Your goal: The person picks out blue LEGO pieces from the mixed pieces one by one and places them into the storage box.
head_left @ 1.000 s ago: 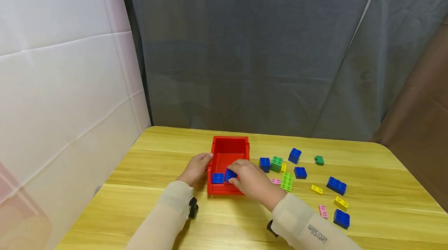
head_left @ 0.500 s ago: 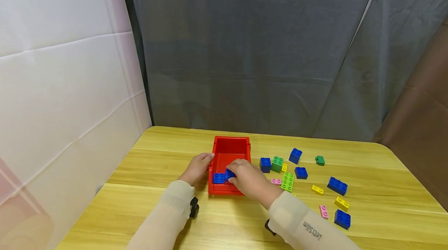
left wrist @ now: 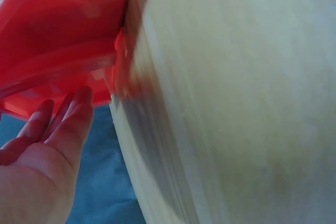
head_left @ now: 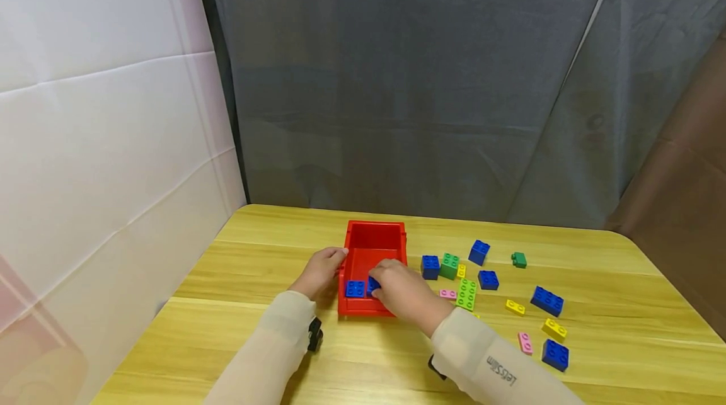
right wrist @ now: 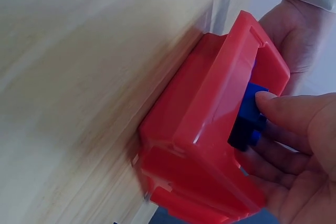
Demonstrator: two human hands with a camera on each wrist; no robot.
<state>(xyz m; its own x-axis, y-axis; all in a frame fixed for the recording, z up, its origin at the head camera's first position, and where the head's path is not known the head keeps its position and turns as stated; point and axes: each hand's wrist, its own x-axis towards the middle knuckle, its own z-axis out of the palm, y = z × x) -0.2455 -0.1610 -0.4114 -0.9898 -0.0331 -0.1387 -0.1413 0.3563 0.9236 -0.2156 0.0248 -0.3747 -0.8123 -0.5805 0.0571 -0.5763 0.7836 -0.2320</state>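
In the head view a red plastic bin (head_left: 371, 310) stands on the table, with a blue brick (head_left: 355, 289) lying at its near left. My left hand (head_left: 319, 271) holds the bin's left rim. In the left wrist view its fingers (left wrist: 73, 121) reach nearly straight to the outer wall; the thumb is hidden there. Over the bin's near right side, my right hand (head_left: 405, 291) pinches a second blue brick (right wrist: 249, 114) between thumb and fingers. That brick is low inside the bin, beside the first one; whether it touches the floor is hidden.
Right of the bin lie a blue brick (head_left: 430, 267), a green brick (head_left: 450, 265), a lime brick (head_left: 466, 295) and a pink one (head_left: 447, 295). Several blue, yellow and pink bricks spread farther right, with a small green piece (head_left: 518, 260). A grey curtain (head_left: 397, 90) hangs behind the table.
My right hand and its blue brick have shifted very slightly right, leaving a narrow gap beside the other blue brick. The left hand stays at the rim.
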